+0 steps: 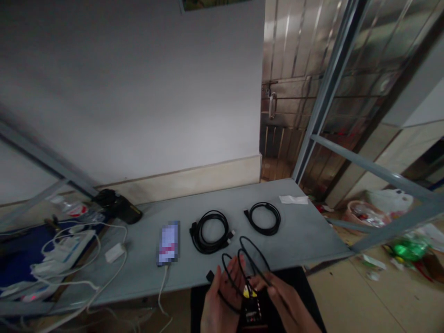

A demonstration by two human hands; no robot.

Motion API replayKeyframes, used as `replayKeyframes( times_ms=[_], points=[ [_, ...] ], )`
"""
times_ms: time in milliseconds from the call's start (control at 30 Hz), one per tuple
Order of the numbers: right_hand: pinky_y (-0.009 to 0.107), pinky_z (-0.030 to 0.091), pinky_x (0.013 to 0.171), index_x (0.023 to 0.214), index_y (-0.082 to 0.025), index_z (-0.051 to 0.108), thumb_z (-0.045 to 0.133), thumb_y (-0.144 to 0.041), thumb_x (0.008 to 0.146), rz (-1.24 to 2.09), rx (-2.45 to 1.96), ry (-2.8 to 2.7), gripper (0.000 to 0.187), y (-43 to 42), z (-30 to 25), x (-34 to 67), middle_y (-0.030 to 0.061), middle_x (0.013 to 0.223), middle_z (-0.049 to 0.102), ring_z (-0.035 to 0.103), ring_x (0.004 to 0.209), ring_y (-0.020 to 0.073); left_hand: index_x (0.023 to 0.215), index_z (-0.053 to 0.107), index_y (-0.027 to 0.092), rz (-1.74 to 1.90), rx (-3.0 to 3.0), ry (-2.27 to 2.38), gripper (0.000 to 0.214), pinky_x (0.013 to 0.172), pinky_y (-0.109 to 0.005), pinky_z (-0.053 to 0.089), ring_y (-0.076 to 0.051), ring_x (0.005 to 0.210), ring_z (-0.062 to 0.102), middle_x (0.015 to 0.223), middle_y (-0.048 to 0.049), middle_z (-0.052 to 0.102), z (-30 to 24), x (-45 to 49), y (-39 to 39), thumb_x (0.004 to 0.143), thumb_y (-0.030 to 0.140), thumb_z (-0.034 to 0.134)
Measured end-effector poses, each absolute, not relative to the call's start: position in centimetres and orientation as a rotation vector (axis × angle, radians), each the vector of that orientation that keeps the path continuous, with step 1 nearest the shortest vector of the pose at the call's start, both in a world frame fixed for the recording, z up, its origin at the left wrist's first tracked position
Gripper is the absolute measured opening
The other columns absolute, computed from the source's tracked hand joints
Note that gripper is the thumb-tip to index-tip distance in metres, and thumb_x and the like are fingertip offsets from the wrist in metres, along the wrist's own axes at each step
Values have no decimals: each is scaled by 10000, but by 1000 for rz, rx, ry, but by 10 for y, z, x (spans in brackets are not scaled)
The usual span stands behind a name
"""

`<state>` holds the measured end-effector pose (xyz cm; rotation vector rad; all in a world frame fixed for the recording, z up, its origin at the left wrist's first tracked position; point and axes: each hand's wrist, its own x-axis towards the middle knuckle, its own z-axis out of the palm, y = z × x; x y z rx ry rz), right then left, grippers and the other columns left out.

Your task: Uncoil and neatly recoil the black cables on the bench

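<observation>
Wall point(132, 92) is filling the far left; a metal door point(294, 83) and grey frame bars point(347, 152) are running down the right, partly cut off by the edge. Floor point(381, 286) at right is carrying blurred litter and bags, too smeared to identify.

Table point(305, 231) is spreading across the middle, its left end passing out of view under white cables point(86, 259) and a power strip point(65, 245). Right half of the top is lying mostly bare up to its near and right edges.

A dark object point(118, 206) is sitting at the far left by the wall, hard to make out. A phone point(169, 243) is lying screen up with the screen pixelated, and a white lead is dropping off the near edge. Two coiled black cables are resting apart: left coil point(210, 231), right coil point(265, 218). A paper scrap point(294, 199) is lying at the far right corner.

Near the bottom edge, the left hand point(218, 300) is standing open, palm turned inward, with a loose cable point(249, 259) looping over its fingers. The right hand point(284, 296) is pinching that same cable just beside it. A small black device point(251, 310) with a yellow mark is sitting between the hands; wrists are cut off.
</observation>
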<state>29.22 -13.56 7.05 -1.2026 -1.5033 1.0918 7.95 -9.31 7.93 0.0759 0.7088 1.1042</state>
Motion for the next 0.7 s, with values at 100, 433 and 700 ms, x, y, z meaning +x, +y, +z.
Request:
replayKeyframes(
  times_ms=[100,433,700],
  points=[
    [271,645,945,1185,-225,745,363,-585,1199,1091,-970,-1783,525,-132,64,265,115,1136,802,790,1014,202,1212,878,210,1060,92,752,380,1177,-400,581,-295,1362,747,1415,-139,804,76,80,-94,1045,525,746],
    [242,619,903,1149,-261,653,718,-359,1053,1160,-1109,-1994,152,-136,44,259,52,1165,784,776,1035,194,1104,829,135,1059,158,672,332,683,-227,528,-55,482,305,558,117,294,99,62,-104,957,422,909],
    [311,628,803,1076,-338,666,620,-568,1107,722,-991,-2197,236,-140,-15,232,-1,994,789,744,846,219,1089,741,199,884,172,503,479,405,-159,214,-53,420,62,516,127,247,95,47,-107,998,664,808]
  ],
)
